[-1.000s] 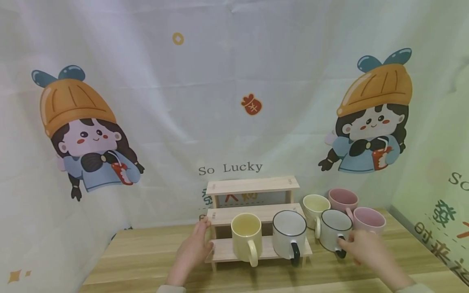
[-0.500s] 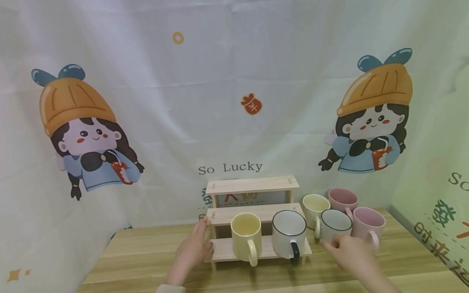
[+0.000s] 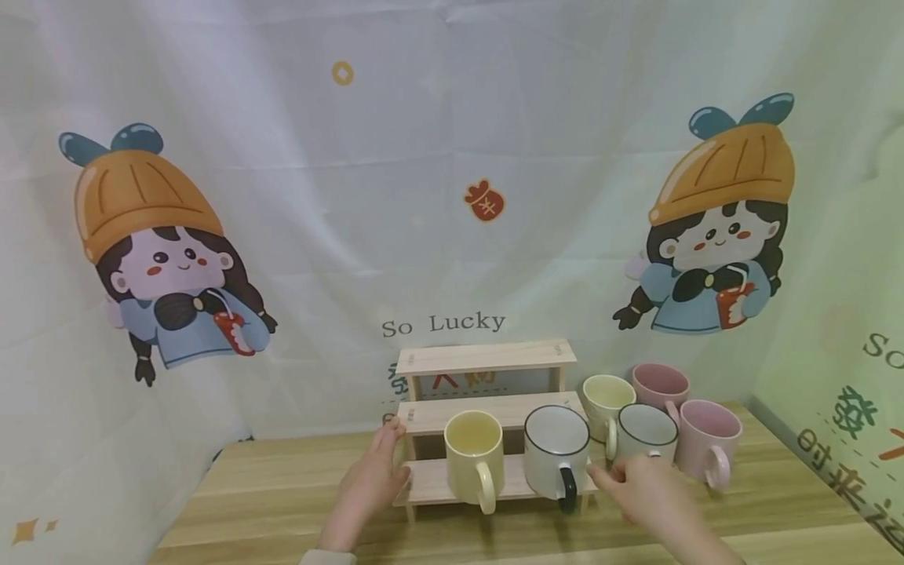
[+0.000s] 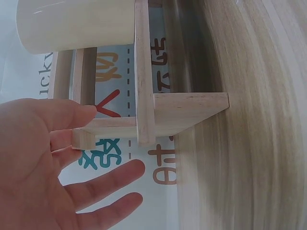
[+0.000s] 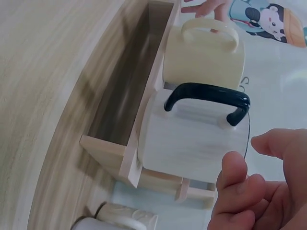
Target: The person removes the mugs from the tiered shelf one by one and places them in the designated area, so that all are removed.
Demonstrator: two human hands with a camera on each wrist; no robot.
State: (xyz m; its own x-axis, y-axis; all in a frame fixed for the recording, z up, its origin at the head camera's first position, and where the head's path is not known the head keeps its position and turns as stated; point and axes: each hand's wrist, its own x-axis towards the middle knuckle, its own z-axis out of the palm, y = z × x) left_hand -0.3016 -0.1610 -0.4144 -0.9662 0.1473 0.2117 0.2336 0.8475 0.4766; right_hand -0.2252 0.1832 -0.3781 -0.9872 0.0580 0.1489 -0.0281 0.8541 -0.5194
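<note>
My left hand is at the left end of a three-tier wooden shelf. In the left wrist view, its thumb and a finger pinch the end of the middle tier, while two other fingers stick out straight. A yellow mug and a white mug with black rim and handle stand on the lowest tier, handles toward me. My right hand, holding nothing, is just right of that white mug, thumb and forefinger apart. Behind it, a second white mug is partly hidden.
On the wooden table, right of the shelf, the second white mug is grouped with a pale yellow cup, a dark pink mug and a light pink mug. A printed cloth hangs close behind the shelf.
My right hand has left the black handle of the second white mug and moved left toward the white mug on the shelf. The left hand has stayed in place.
</note>
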